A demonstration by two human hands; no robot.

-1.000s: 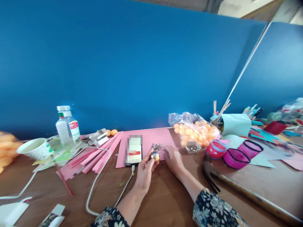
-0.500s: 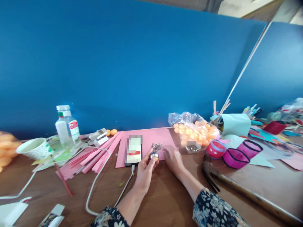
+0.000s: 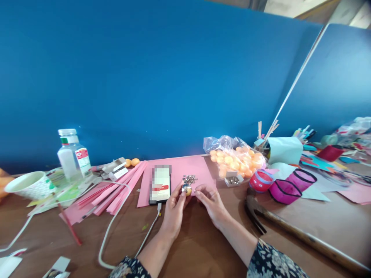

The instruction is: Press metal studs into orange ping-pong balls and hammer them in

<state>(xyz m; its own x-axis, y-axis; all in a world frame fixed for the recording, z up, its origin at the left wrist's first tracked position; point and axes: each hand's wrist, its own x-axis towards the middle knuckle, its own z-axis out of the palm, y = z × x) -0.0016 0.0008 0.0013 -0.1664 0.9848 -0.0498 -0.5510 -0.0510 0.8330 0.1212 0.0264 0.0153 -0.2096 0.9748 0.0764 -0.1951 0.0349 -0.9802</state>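
My left hand [image 3: 174, 212] is closed around an orange ping-pong ball [image 3: 188, 191], whose upper side is covered with shiny silver pieces that look like thumbtacks. Just right of the ball, my right hand [image 3: 213, 202] has thumb and index finger pinched together at a tiny pale, shiny piece, probably a thumbtack. Its fingertips are close to the ball; whether they touch it I cannot tell. Behind both hands a loose pile of silver thumbtacks [image 3: 190, 178] lies on a pink sheet of paper [image 3: 176, 166].
Left of the sheet are a charging phone [image 3: 160, 185], pink paper strips [image 3: 121, 189], a clear bottle [image 3: 74, 156] and a paper cup [image 3: 31, 185]. To the right lie a bag of orange balls [image 3: 232, 160], a small box of tacks [image 3: 233, 180], magenta rings [image 3: 285, 191] and a hammer [image 3: 298, 229].
My right hand has drawn back from beside the tack pile toward the ball, its fingers now pinched. My left hand still grips the ball and has turned it slightly, showing more orange.
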